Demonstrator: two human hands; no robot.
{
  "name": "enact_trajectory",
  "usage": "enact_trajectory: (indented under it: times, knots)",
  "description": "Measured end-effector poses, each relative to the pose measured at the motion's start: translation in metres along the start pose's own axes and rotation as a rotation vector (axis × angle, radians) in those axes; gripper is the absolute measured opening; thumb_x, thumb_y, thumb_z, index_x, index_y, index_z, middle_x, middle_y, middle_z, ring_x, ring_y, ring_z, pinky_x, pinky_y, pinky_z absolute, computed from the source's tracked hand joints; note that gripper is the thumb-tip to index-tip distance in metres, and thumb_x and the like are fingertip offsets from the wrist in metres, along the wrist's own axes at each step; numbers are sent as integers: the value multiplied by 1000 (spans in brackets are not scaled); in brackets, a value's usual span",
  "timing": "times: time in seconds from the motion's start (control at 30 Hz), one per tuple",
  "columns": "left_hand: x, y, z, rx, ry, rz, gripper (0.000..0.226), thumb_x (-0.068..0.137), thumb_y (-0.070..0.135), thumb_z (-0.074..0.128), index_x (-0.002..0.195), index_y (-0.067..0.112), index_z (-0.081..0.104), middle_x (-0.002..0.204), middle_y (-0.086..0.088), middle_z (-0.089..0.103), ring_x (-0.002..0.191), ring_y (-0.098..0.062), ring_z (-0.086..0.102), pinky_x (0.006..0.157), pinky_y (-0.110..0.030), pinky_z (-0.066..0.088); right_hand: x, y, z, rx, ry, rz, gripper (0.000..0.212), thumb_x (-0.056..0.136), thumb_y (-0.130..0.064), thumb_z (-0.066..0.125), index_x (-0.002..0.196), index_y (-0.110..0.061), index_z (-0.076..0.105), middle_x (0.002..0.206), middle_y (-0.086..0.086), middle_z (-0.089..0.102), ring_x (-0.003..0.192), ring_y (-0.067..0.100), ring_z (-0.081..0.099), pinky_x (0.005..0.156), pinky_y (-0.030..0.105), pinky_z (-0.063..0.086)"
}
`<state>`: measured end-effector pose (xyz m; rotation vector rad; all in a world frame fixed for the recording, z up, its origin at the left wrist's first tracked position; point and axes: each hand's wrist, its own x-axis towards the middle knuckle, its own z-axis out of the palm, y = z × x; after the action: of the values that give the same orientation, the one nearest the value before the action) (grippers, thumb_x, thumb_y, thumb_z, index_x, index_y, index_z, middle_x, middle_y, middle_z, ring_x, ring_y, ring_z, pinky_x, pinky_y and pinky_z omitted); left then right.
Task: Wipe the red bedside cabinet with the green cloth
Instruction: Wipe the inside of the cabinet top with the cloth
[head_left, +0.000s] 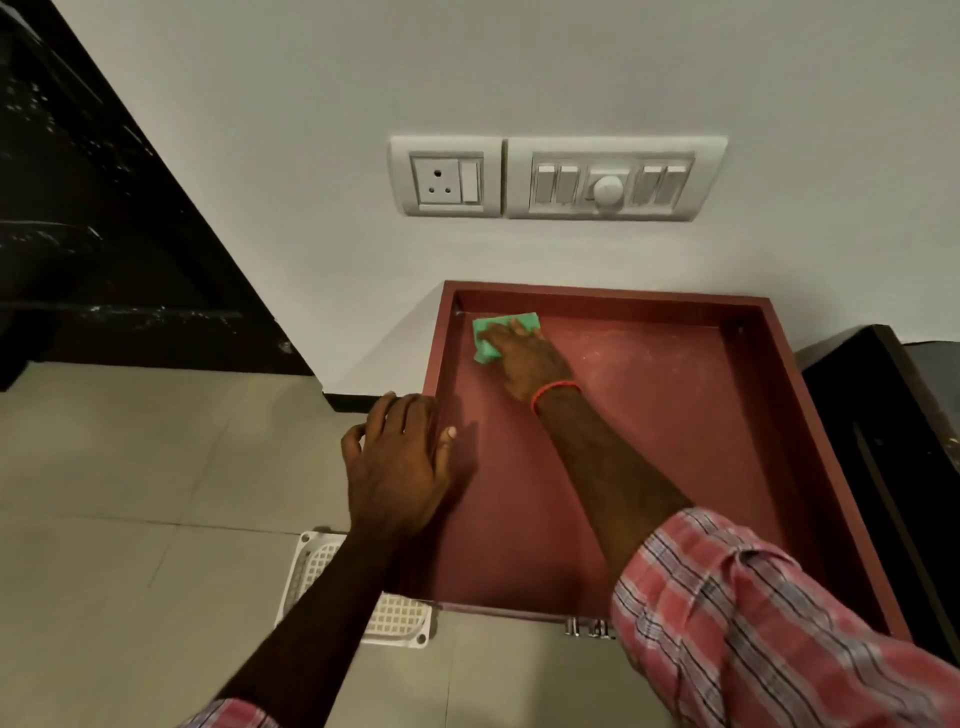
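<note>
The red bedside cabinet (675, 415) stands against the white wall, its recessed top ringed by a raised rim. A green cloth (485, 332) lies in the far left corner of that top. My right hand (524, 358) presses flat on the cloth, fingers spread over it, a red band on the wrist. My left hand (400, 462) rests over the cabinet's left rim, fingers curled down its outer side and thumb on the inside.
A white plastic lattice basket (317, 561) sits on the tiled floor by the cabinet's front left corner. A socket and switch panel (556, 179) is on the wall above. A dark door (93, 234) is at left, dark furniture (893, 441) at right.
</note>
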<state>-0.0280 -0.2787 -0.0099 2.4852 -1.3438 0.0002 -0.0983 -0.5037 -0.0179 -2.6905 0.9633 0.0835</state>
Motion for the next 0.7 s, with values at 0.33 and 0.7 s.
enact_trajectory:
  times: [0.33, 0.7]
  knots:
    - [2, -3, 3, -57, 10, -22, 50, 103, 50, 31, 134, 22, 59, 143, 0, 61, 145, -24, 43, 105, -52, 37, -234, -60, 83, 28, 59, -377, 56, 82, -21, 44, 136, -26, 55, 144, -6, 54, 136, 21, 47, 107, 39, 35]
    - [2, -3, 1, -85, -4, -46, 58, 98, 66, 32, 132, 29, 60, 139, 4, 66, 147, -22, 42, 109, -54, 32, -79, 68, 5, 341, 135, 67, 49, 91, -11, 44, 134, -29, 58, 148, -4, 49, 141, 17, 38, 119, 36, 26]
